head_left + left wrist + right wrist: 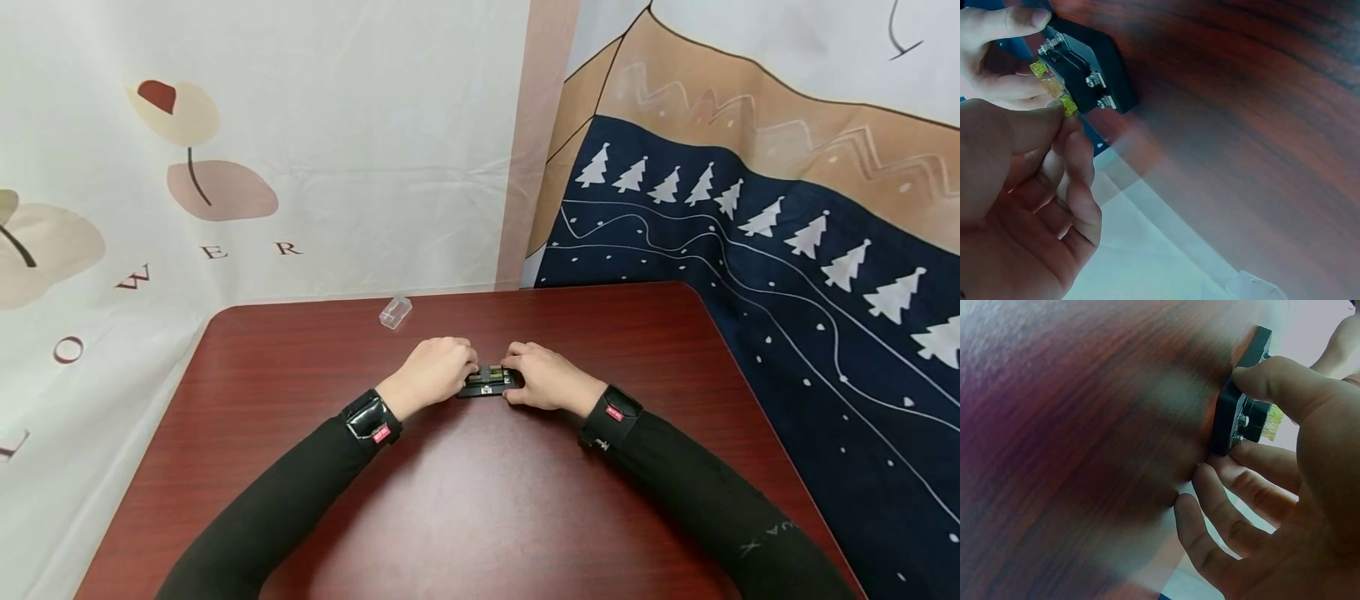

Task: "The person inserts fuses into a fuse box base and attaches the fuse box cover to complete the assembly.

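A small black block (pixel 487 389) with metal screws lies on the table between my two hands. My left hand (pixel 435 368) is at its left end; in the left wrist view, thumb and fingertips pinch one end of a yellow-green translucent piece (pixel 1069 106) on the block's black raised middle. From the other end, my right hand (pixel 553 379) grips the block between thumb and fingers. The right wrist view has the thumb along the block's near edge (pixel 1227 415) and other fingertips spread down to the wood. Fingers hide part of the yellow-green piece.
A small clear plastic box (pixel 396 312) stands near the table's back edge, left of centre. The reddish-brown table (pixel 480 492) has a white printed cloth (pixel 390 150) behind it and a navy tree-patterned cloth (pixel 750 275) on the right.
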`<state>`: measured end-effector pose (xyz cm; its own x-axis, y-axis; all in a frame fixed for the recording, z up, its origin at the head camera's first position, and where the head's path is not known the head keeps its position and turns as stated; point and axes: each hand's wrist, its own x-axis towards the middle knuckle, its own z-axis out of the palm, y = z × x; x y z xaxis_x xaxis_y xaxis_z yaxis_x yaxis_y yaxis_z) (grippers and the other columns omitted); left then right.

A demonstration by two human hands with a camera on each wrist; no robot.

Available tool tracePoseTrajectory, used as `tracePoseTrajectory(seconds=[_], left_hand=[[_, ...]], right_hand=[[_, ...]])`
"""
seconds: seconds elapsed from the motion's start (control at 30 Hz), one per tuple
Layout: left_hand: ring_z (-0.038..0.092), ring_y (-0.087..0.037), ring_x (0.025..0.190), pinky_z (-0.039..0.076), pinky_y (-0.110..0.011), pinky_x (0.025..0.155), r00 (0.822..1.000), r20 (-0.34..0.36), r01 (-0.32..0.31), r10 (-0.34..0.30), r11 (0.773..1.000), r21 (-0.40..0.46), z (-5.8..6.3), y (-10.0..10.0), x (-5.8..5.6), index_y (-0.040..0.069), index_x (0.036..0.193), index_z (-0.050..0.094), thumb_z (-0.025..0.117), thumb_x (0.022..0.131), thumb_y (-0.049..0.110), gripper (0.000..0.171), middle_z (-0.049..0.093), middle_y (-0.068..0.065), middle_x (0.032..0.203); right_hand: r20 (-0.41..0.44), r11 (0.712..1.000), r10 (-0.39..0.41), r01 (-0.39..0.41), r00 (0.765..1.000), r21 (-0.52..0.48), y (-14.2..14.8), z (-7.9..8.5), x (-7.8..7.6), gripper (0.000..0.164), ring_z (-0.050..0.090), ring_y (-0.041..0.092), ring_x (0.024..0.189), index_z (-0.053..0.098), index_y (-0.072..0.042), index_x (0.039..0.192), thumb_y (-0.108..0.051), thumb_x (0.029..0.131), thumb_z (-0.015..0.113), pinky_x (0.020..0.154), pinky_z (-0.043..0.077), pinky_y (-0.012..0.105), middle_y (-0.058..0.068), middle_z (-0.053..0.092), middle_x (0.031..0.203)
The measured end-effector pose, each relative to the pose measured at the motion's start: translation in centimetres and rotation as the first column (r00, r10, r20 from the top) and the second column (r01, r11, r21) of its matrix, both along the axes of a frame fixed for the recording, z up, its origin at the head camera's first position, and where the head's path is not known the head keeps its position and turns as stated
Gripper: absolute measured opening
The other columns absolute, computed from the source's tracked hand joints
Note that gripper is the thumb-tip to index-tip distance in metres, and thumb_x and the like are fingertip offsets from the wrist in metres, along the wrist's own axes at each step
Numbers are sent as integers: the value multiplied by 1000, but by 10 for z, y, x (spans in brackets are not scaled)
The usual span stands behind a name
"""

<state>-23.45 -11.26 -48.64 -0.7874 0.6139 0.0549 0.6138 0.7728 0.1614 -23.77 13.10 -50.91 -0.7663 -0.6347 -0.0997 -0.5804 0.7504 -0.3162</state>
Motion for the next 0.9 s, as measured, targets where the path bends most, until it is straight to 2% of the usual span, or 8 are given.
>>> tracePoseTrajectory(seconds=[0.27,0.47,0.67,0.9], left_hand=[[78,-20,97,65,-45,85,1000,4,-16,16,999,31,-4,-7,1,17,107,81,70,109,26,14,78,1,103],[78,-22,93,64,-47,81,998,-33,-45,46,998,38,-12,-18,-4,20,102,80,62,113,40,29,75,3,97],[79,-27,97,65,-51,82,988,-37,-148,152,985,90,-15,-34,-12,15,111,80,65,111,38,28,76,-2,104],[76,-34,102,65,-54,85,945,-74,-298,317,934,199,-16,-56,-26,5,121,76,67,109,29,28,72,-12,116]], right_hand=[[9,1000,1,-1,1000,12,-1,-1,-2,52,63,21,113,74,-7,139,-34,96,83,101,58,43,3,65,125],[14,1000,-1,1,1000,11,-1,0,-2,52,64,22,113,74,-7,138,-35,96,83,99,58,44,4,66,125],[14,1000,-10,10,1000,22,0,1,-2,54,64,22,116,74,-8,140,-37,96,83,100,59,45,3,65,127],[17,1000,-9,8,1000,14,0,-1,-2,54,63,21,115,73,-7,141,-37,96,83,100,59,44,3,66,127]])
